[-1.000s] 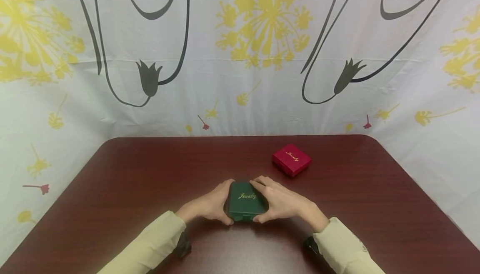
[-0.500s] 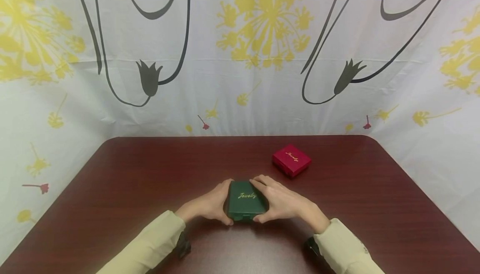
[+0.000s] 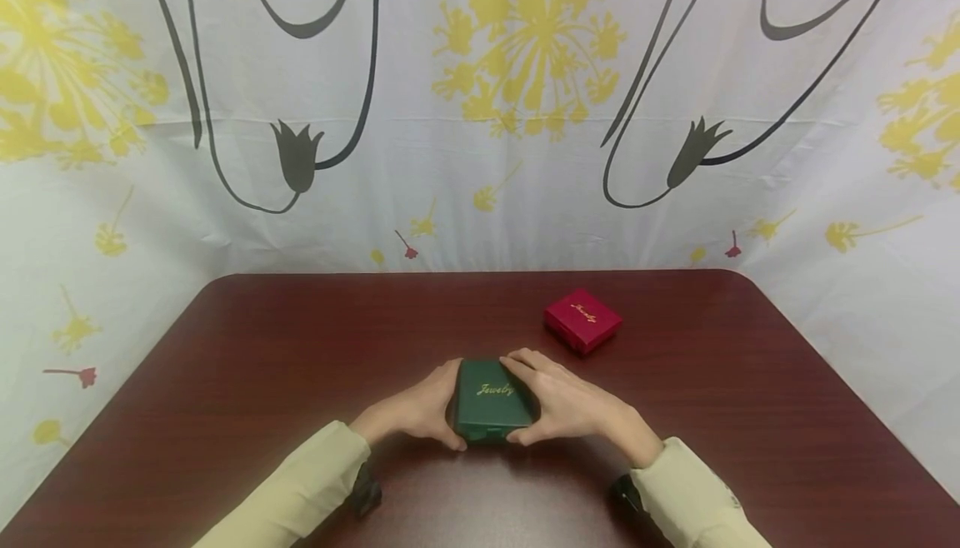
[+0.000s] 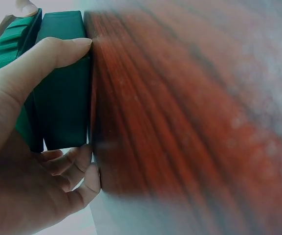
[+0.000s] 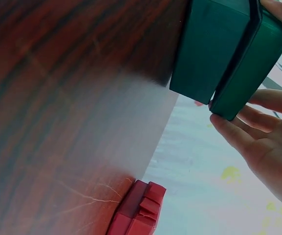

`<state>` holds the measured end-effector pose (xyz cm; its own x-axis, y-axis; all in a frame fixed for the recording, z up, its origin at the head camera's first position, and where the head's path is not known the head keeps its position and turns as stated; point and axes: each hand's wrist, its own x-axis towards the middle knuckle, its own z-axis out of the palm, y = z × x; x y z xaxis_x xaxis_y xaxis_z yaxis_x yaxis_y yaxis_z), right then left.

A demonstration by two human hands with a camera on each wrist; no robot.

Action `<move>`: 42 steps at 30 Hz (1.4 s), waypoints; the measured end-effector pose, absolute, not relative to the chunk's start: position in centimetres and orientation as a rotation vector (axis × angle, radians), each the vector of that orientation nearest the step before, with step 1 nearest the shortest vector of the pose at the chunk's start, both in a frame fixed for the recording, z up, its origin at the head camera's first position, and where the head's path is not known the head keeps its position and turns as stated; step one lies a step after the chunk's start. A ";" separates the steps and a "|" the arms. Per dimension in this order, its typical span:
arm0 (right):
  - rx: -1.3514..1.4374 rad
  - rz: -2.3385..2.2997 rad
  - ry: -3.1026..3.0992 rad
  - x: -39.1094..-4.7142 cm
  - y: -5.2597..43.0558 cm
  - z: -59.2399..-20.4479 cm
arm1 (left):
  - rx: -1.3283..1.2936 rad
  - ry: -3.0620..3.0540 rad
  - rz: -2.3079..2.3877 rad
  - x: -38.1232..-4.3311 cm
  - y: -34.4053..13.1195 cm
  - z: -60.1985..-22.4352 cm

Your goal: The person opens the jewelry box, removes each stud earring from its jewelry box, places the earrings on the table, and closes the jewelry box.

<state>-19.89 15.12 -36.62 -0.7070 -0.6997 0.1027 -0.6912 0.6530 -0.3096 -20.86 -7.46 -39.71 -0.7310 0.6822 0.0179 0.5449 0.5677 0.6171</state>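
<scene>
A green jewelry box (image 3: 492,409) with gold lettering sits closest to the middle of the brown table, between both hands. My left hand (image 3: 426,406) grips it from the left; in the left wrist view the thumb (image 4: 57,51) lies across the lower part's front (image 4: 65,103) and the fingers reach round behind. On the other side, my right hand (image 3: 566,398) holds the lid (image 5: 250,68) by its front and back edges. A narrow gap shows between lid and base (image 5: 209,49) in both wrist views. The box's inside is hidden.
A red jewelry box (image 3: 582,320), lid down, lies behind and to the right, turned at an angle. The table (image 3: 300,323) ends at a patterned white cloth (image 3: 480,198). Dark straps (image 3: 366,490) show under the sleeves.
The green box's top has shifted very slightly upward in the head view, and the right hand with it. Both hands keep their hold. The red box has not moved.
</scene>
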 end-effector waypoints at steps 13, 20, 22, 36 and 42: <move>-1.223 -0.506 2.851 -19.8 15.5 -36.6 | 0.978 2.601 0.844 -20.8 -7.4 -39.6; -1.211 -0.534 2.870 -19.8 16.1 -36.3 | 0.961 2.622 0.835 -20.7 -7.4 -39.7; -1.207 -0.535 2.884 -19.8 16.3 -36.3 | 0.959 2.626 0.824 -20.7 -7.4 -39.7; -1.133 -0.521 2.967 -20.0 19.0 -36.0 | 0.945 2.621 0.789 -20.7 -7.4 -39.6; -1.048 -0.512 2.998 -20.1 20.6 -36.1 | 0.904 2.616 0.770 -20.7 -7.3 -39.5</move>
<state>-20.07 20.62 -36.12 -0.7853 -0.5943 0.1736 -0.6182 0.7376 -0.2715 -20.71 -7.33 -39.51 -0.7695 0.6341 -0.0760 0.4919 0.6644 0.5626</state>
